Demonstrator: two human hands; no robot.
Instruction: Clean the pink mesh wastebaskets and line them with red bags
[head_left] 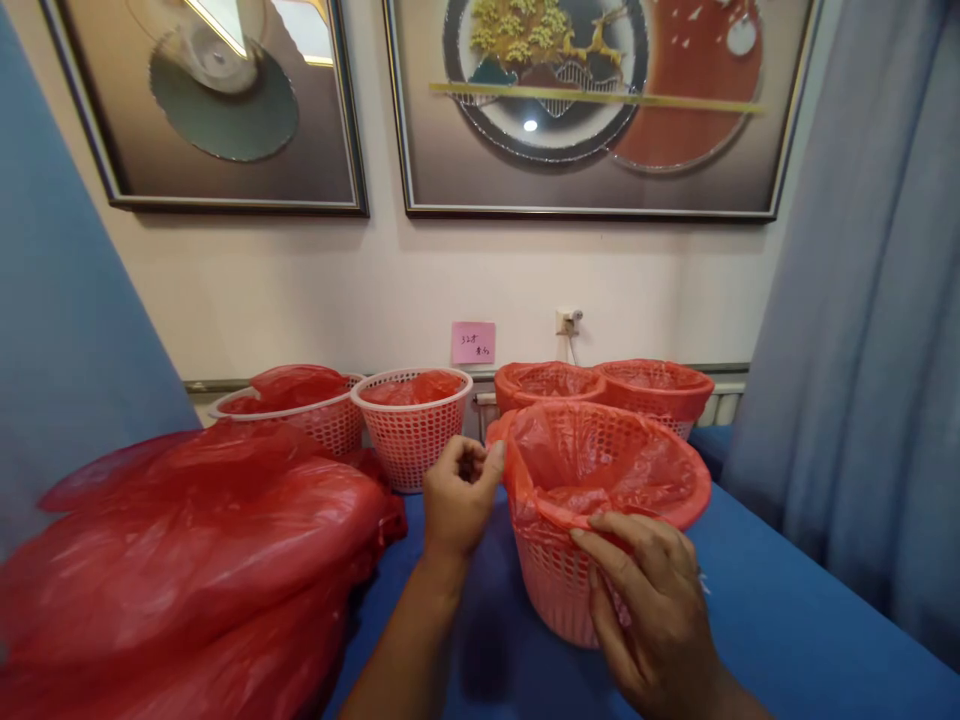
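Note:
A white perforated plastic basket (564, 590) stands in front of me, lined with a red plastic bag (622, 470) folded over its rim. My left hand (461, 490) is closed in a pinch on the bag's edge at the left side of the rim. At the front rim, my right hand (656, 605) grips the folded bag, fingers on top and thumb lower against the basket wall. The bag sags loosely inside the basket.
A heap of red plastic bags (187, 560) covers the left of the blue-covered table (810, 620). Behind stand a white basket (412, 425), another at left (330, 425), and two bag-lined baskets (551, 383) at right. Blue curtains (832, 300) hang at the side.

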